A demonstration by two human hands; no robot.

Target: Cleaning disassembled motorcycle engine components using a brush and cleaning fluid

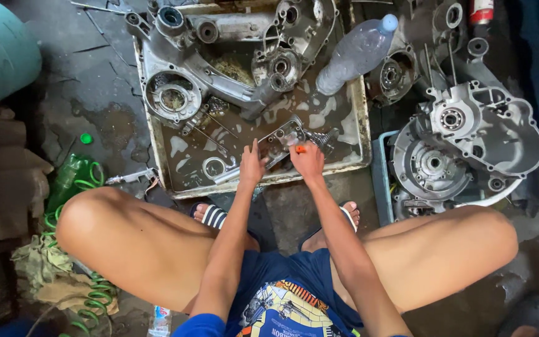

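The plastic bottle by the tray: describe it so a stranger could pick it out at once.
Find the big shallow metal tray of dirty liquid in front of the squatting person. At its far right corner a clear plastic bottle lies tilted across the rim. Its pale blue cap sets it apart from the grey engine parts around it.
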